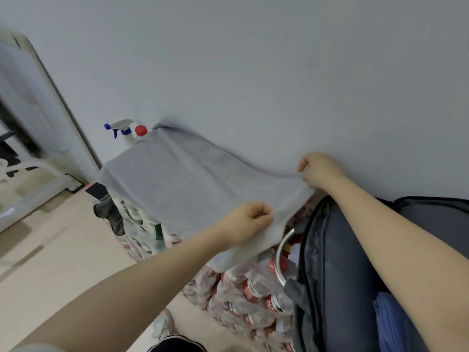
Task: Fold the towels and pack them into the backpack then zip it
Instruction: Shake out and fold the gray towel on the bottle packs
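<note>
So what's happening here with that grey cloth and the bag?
A person is holding a grey towel spread out over stacked packs of bottles. The left hand pinches its near corner and the right hand pinches the corner by the wall. A dark backpack lies open on the right, with something blue already inside. The towel is not yet folded.

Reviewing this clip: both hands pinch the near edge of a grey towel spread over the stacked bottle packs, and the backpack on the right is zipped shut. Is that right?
Not quite. The head view shows the backpack open, with something blue inside. The rest holds: the left hand and right hand pinch the near edge of the grey towel spread over the stacked bottle packs.
</note>
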A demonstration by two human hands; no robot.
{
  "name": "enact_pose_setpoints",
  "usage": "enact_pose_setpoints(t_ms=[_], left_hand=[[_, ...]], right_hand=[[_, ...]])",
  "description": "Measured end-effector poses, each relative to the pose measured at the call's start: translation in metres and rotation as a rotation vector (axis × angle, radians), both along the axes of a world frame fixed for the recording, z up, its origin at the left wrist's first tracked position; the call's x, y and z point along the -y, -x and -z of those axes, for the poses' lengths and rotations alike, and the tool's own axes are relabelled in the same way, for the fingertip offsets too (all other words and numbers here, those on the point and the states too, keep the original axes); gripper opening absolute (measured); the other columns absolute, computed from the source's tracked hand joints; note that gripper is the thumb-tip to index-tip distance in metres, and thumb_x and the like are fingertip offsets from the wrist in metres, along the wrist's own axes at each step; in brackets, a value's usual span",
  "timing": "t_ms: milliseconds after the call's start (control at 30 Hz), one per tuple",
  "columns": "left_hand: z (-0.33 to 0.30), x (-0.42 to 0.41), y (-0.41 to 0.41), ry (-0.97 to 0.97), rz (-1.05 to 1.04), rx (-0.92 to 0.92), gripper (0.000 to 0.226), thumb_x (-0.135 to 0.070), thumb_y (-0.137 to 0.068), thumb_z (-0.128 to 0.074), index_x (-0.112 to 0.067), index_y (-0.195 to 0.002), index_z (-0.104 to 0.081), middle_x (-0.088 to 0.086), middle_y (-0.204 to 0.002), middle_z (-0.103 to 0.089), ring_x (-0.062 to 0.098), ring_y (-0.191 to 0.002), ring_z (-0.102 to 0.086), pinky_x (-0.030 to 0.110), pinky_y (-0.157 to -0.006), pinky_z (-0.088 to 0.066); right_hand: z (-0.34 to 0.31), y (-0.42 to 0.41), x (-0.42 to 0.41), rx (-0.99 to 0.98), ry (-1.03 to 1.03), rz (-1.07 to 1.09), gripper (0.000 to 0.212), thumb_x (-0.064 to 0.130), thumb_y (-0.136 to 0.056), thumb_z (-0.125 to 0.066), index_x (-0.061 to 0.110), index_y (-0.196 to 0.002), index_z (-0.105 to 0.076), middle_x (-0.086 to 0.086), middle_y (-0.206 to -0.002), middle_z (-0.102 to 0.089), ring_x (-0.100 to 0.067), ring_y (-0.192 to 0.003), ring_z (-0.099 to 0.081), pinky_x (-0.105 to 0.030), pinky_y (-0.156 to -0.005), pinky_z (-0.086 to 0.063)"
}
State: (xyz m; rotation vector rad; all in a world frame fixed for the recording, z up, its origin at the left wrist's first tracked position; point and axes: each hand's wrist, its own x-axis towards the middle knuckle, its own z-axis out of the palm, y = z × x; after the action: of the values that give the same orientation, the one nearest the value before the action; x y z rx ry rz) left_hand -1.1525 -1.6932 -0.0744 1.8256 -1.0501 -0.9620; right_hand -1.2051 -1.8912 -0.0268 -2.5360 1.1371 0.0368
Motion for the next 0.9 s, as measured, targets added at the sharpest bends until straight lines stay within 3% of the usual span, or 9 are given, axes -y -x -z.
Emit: enact_pose_setpoints(t_ms=[100, 167, 233, 333, 467, 733, 833, 900], left_hand=[[0.008, 0.006, 0.017, -0.131, 0.196, 0.127, 0.034, -0.027, -0.094, -0.047, -0.017, -0.127, -0.052, -0.001, -0.127, -0.057, 0.014, -0.115, -0.052, 0.026, -0.101, -0.037], [0.009, 0.001, 0.016, -0.127, 0.241, 0.112, 0.042, -0.027, -0.095, -0.045, -0.02, -0.136, -0.042, -0.001, -0.138, -0.048, 0.014, -0.125, -0.046, 0.028, -0.109, -0.032], [0.004, -0.009, 0.0, -0.096, 0.177, 0.112, 0.041, -0.023, -0.097, -0.042, -0.021, -0.137, -0.04, -0.001, -0.138, -0.048, 0.012, -0.124, -0.046, 0.02, -0.104, -0.032], [-0.005, -0.032, -0.04, -0.043, -0.059, 0.174, 0.032, -0.018, -0.096, -0.043, -0.018, -0.126, -0.052, 0.0, -0.127, -0.056, 0.008, -0.108, -0.053, 0.011, -0.088, -0.034], [-0.011, -0.075, -0.102, -0.043, -0.357, 0.199, 0.027, -0.015, -0.095, -0.043, -0.018, -0.117, -0.058, -0.008, -0.108, -0.058, 0.01, -0.104, -0.055, 0.015, -0.083, -0.034], [0.009, -0.149, -0.239, -0.061, -0.844, 0.276, 0.03, -0.011, -0.094, -0.036, -0.014, -0.112, -0.06, -0.002, -0.121, -0.059, 0.013, -0.107, -0.052, 0.029, -0.092, -0.041], [0.026, -0.157, -0.286, -0.075, -0.841, 0.157, 0.031, -0.007, -0.094, -0.034, -0.013, -0.109, -0.061, 0.004, -0.113, -0.062, 0.018, -0.102, -0.055, 0.034, -0.094, -0.044], [0.037, -0.156, -0.308, -0.084, -0.754, -0.004, 0.03, -0.006, -0.095, -0.034, -0.013, -0.107, -0.06, 0.005, -0.11, -0.061, 0.017, -0.096, -0.054, 0.023, -0.082, -0.045]], right_hand=[[0.007, 0.008, -0.006, -0.363, 0.305, -0.085, 0.033, 0.006, -0.09, -0.042, 0.011, -0.12, -0.056, -0.014, -0.129, -0.051, -0.033, -0.118, -0.048, -0.035, -0.098, -0.039], [0.009, 0.0, -0.021, -0.382, 0.439, -0.181, 0.033, 0.009, -0.09, -0.042, 0.011, -0.12, -0.053, -0.014, -0.128, -0.048, -0.033, -0.121, -0.043, -0.038, -0.1, -0.034], [0.007, -0.019, -0.039, -0.202, 0.483, -0.301, 0.027, 0.013, -0.09, -0.043, 0.011, -0.115, -0.054, -0.013, -0.123, -0.05, -0.032, -0.117, -0.044, -0.037, -0.096, -0.035], [0.003, -0.059, -0.073, 0.013, 0.222, -0.507, 0.024, 0.021, -0.092, -0.047, 0.011, -0.11, -0.059, -0.012, -0.118, -0.055, -0.029, -0.11, -0.051, -0.036, -0.091, -0.041], [0.015, -0.117, -0.109, 0.036, 0.059, -0.688, 0.022, 0.022, -0.092, -0.048, 0.014, -0.107, -0.061, -0.009, -0.119, -0.057, -0.026, -0.11, -0.053, -0.035, -0.093, -0.044], [0.028, -0.237, -0.15, 0.068, 0.047, -0.788, 0.029, 0.012, -0.095, -0.039, 0.01, -0.116, -0.059, -0.008, -0.129, -0.051, -0.025, -0.118, -0.049, -0.034, -0.1, -0.039], [0.038, -0.285, -0.153, 0.075, 0.068, -0.75, 0.029, 0.019, -0.097, -0.036, 0.01, -0.114, -0.058, -0.009, -0.126, -0.053, -0.028, -0.114, -0.052, -0.041, -0.097, -0.042], [0.046, -0.314, -0.153, 0.086, 0.084, -0.669, 0.029, 0.023, -0.098, -0.034, 0.01, -0.111, -0.057, -0.011, -0.12, -0.056, -0.031, -0.11, -0.054, -0.043, -0.092, -0.045]])
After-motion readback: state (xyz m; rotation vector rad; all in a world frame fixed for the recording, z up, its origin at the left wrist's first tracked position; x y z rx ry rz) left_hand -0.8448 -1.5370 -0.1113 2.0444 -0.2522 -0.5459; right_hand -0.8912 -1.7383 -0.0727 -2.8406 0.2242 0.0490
